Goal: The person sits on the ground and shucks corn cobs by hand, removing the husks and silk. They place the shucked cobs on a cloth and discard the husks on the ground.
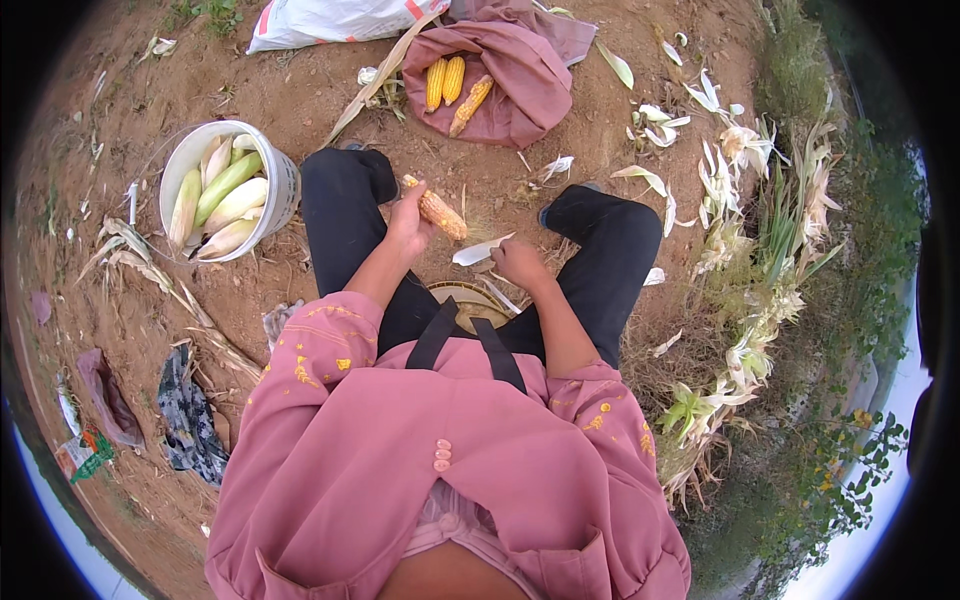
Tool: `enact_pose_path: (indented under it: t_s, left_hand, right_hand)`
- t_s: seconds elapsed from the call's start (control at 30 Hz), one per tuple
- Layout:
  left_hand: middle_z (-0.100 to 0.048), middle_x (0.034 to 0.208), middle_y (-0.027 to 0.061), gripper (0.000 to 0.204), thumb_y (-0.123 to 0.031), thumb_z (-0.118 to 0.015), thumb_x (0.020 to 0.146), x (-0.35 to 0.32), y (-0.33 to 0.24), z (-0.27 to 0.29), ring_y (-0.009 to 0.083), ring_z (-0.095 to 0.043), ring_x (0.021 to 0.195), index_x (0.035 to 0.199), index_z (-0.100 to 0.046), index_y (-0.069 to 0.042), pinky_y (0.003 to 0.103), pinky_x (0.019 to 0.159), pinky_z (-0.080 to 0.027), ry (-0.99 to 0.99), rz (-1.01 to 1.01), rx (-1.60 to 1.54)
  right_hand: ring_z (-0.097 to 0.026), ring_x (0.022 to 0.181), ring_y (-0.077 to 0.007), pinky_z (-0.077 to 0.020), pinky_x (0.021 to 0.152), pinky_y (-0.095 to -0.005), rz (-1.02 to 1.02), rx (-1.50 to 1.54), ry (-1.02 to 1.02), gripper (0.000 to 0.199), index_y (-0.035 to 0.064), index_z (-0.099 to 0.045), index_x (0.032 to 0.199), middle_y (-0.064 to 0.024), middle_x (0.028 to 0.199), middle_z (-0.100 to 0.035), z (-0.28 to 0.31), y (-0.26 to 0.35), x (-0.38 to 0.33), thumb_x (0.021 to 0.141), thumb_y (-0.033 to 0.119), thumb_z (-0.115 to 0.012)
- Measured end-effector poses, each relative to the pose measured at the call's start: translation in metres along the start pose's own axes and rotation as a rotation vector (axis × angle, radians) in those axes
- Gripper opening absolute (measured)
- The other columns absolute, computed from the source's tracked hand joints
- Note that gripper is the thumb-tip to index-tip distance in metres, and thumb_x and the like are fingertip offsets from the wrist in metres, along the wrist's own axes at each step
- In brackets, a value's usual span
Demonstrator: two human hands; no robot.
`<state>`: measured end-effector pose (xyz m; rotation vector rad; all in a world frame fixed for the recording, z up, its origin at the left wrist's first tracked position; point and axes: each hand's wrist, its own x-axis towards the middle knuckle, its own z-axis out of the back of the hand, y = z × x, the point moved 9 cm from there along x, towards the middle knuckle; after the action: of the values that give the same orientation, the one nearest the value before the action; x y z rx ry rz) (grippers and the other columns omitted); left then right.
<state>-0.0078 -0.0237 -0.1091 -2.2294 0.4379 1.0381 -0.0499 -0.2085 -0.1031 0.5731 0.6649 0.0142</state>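
Note:
My left hand (408, 228) is wrapped round the lower end of a husked corn cob (441, 213), pale with orange-brown patches, held tilted between my knees. Just to the right, my right hand (519, 262) is closed on a strip of pale corn husk (480, 250) that sticks out to its left. The two hands are apart. Beyond them, a reddish-brown sack (540, 90) lies with its mouth open, and several husked cobs, among them a yellow corn cob (453, 80), rest in it. At the left stands a white bucket (284, 195) full of corn still in green and pale husks.
A white sack (325, 25) lies at the far edge. Peeled husks (720, 190) are strewn along the right, beside weeds. Dry stalks (200, 315) lie on the soil at the left, near a dark patterned cloth (190, 420) and a brown bag (108, 398).

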Motion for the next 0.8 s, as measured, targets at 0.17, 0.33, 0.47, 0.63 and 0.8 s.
enact_pose_path:
  t_s: [0.17, 0.33, 0.47, 0.63, 0.8]
  left_hand:
    - [-0.054, 0.075, 0.0147, 0.028, -0.028, -0.044, 0.091, 0.001, 0.034, 0.012, 0.0276, -0.058, 0.068, 0.098, -0.043, -0.001, 0.043, 0.061, -0.051, 0.021, 0.214, 0.201]
    - [-0.053, 0.08, 0.0143, 0.03, -0.03, -0.047, 0.09, 0.015, 0.038, -0.004, 0.0268, -0.057, 0.069, 0.102, -0.044, -0.003, 0.043, 0.06, -0.05, 0.045, 0.242, 0.211]
    - [-0.048, 0.104, 0.0143, 0.04, -0.035, -0.053, 0.087, 0.046, -0.039, -0.087, 0.0272, -0.054, 0.093, 0.113, -0.043, -0.007, 0.042, 0.073, -0.05, 0.304, -0.011, 0.144]
    - [-0.047, 0.116, 0.0069, 0.046, -0.03, -0.057, 0.084, 0.028, -0.093, -0.104, 0.0213, -0.043, 0.11, 0.122, -0.042, -0.007, 0.043, 0.092, -0.037, 0.188, -0.299, 0.403]
    - [-0.057, 0.101, 0.0063, 0.026, -0.014, -0.052, 0.088, -0.035, -0.155, -0.093, 0.015, -0.057, 0.089, 0.111, -0.053, -0.001, 0.027, 0.078, -0.049, 0.357, -0.562, 0.583]
  right_hand:
    - [-0.06, 0.082, -0.0374, -0.0459, 0.075, -0.0441, 0.121, -0.096, 0.068, 0.031, 0.0013, -0.06, 0.094, -0.0222, 0.086, -0.062, -0.023, 0.011, -0.004, 0.082, 0.028, -0.049]
    - [-0.059, 0.082, -0.037, -0.0458, 0.076, -0.0437, 0.077, -0.007, 0.012, 0.03, 0.0016, -0.06, 0.094, -0.0215, 0.086, -0.062, -0.016, 0.003, 0.003, 0.083, 0.028, -0.05]
    - [-0.059, 0.082, -0.0373, -0.0458, 0.076, -0.0435, 0.101, -0.023, -0.012, 0.03, 0.0005, -0.06, 0.093, -0.0216, 0.086, -0.062, -0.018, -0.007, 0.003, 0.083, 0.027, -0.051]
    - [-0.059, 0.084, -0.037, -0.046, 0.076, -0.0432, 0.102, -0.004, 0.027, 0.031, 0.0001, -0.06, 0.095, -0.0217, 0.089, -0.062, -0.009, 0.008, 0.001, 0.083, 0.028, -0.051]
    - [-0.062, 0.079, -0.0323, -0.0468, 0.072, -0.0382, 0.105, 0.052, 0.074, 0.03, -0.0002, -0.059, 0.095, -0.0177, 0.08, -0.064, -0.023, -0.006, 0.003, 0.085, 0.027, -0.051]
